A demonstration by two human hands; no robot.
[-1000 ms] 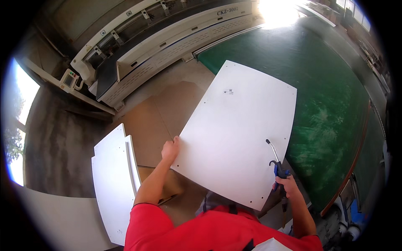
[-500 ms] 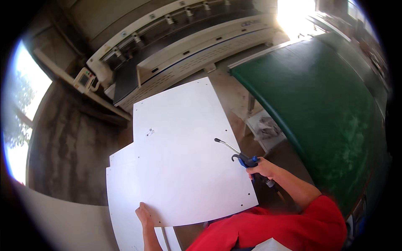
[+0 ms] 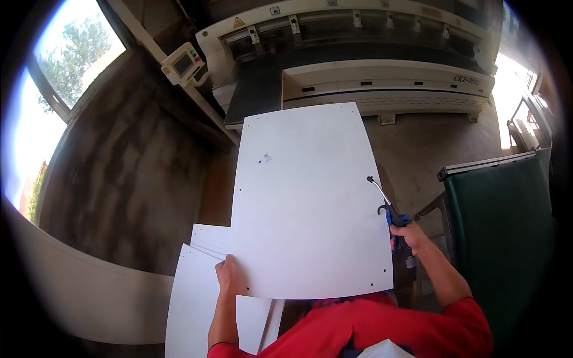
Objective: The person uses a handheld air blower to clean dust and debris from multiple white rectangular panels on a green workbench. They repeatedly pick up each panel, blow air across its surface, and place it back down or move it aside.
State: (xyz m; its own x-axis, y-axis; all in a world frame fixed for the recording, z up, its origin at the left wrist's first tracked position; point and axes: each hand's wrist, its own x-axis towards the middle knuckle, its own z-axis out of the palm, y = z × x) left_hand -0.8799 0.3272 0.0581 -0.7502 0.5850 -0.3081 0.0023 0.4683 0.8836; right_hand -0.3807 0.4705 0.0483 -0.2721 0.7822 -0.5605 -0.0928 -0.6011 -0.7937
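Observation:
A large white panel (image 3: 310, 203) with small holes near its edges spans the middle of the view. My left hand (image 3: 227, 274) is closed on its left edge, close to the near corner. My right hand (image 3: 410, 234), at the panel's right edge, grips a blue and black air blow gun (image 3: 395, 218). The gun's bent metal nozzle points away from me over the panel. Whether some right fingers also bear on the panel is hidden. Below and left of it lie more white panels (image 3: 194, 292), partly covered.
A long beige machine (image 3: 382, 89) with a dark bed stands across the far side. Its control box (image 3: 183, 64) is mounted at left. A green-topped table (image 3: 498, 232) stands to my right, and a stained dark wall (image 3: 131, 149) rises on the left.
My view has turned left, so the machine and green table sit farther right. The held panel has shifted right off the panels beneath, uncovering more of them. Both hands keep their holds.

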